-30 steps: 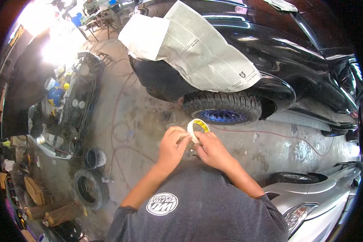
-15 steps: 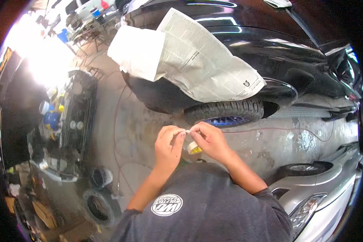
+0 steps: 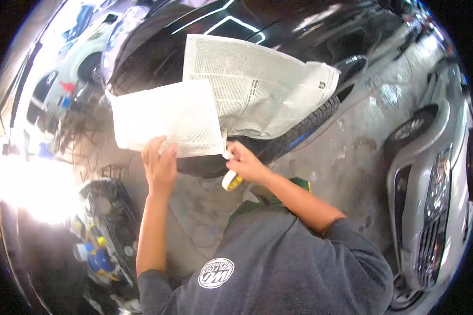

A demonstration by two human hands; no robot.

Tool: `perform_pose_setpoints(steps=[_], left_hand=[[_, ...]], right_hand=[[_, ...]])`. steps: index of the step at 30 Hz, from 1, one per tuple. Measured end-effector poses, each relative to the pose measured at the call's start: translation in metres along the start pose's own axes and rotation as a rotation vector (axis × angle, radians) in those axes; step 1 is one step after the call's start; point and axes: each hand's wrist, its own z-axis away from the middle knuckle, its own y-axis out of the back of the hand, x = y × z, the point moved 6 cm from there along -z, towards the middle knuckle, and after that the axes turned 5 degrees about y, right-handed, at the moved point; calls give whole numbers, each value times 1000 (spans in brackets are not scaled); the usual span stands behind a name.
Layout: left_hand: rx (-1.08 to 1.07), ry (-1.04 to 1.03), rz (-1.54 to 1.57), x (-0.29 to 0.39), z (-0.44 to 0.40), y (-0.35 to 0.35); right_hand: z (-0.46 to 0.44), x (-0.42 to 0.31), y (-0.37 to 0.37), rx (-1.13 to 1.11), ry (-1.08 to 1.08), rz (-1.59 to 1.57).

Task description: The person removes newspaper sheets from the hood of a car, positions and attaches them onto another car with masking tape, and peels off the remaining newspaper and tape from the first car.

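Observation:
My left hand point(image 3: 160, 167) is at the lower edge of the near newspaper sheet point(image 3: 165, 115), thumb and fingers closed around a pale sliver that looks like masking tape. The sheet hangs bright against the dark car body. My right hand point(image 3: 247, 164) is by the sheet's lower right corner, its fingers closed on a roll of masking tape point(image 3: 228, 181) with a yellow inner core. A whitish bit of tape shows at its fingertips. A second newspaper sheet point(image 3: 278, 94) drapes over the fender above the tire, partly behind the first.
The black car point(image 3: 299, 31) fills the far side, its treaded tire point(image 3: 318, 118) below the paper. A silver car point(image 3: 431, 173) stands at right. At left, a dark car part point(image 3: 110, 220) carries bottles and a blue object point(image 3: 100, 260). A bright light glares at far left.
My hands have separated, the left moving left and up to the near sheet's lower edge. My right hand has risen to its corner with the tape roll. The view has turned.

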Motion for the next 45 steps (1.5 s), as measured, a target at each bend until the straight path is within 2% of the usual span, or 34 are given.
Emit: perform_pose_setpoints(steps=[2,3,4,5,7,8,12,19,23,26,29,33,36,45], left_hand=[[-27,-177,-10,-4,-12,-23],[9,-255,13,-6,-17,-37],[9,-286,30,-10,-19,-47],[7,-313,47,-7,-22,-53],[1,-354,92,-4,-27,-62],[-8,-365,100,-2,-29,-65],[-56,-336,102,6,-39,-67],[-60,-217,53,23,-53,-74],[6,-210,19,23,-59,-77],[63,-151,5,23,-63,-82],[72,-98,13,27,-70,-80],[69,-91,53,26,-75,-81],[44,-81,75,26,-76,-80],[1,-31,140,27,-79,-83]], right_hand=[[-23,-19,-8,45,127,-85],[-31,-28,-9,90,109,-112],[-39,-33,-9,131,91,-139],[-47,-39,-9,171,173,-126],[-45,-40,-2,224,106,-257],[-43,-42,-2,249,65,-324],[-47,-30,0,320,131,-591],[-45,-39,1,286,148,-473],[-32,-82,8,422,165,-212],[-18,-99,30,514,355,194],[-15,-87,24,425,154,635],[-37,-101,14,292,183,932],[-45,-102,11,180,316,1105],[-60,-95,15,362,331,1255]])
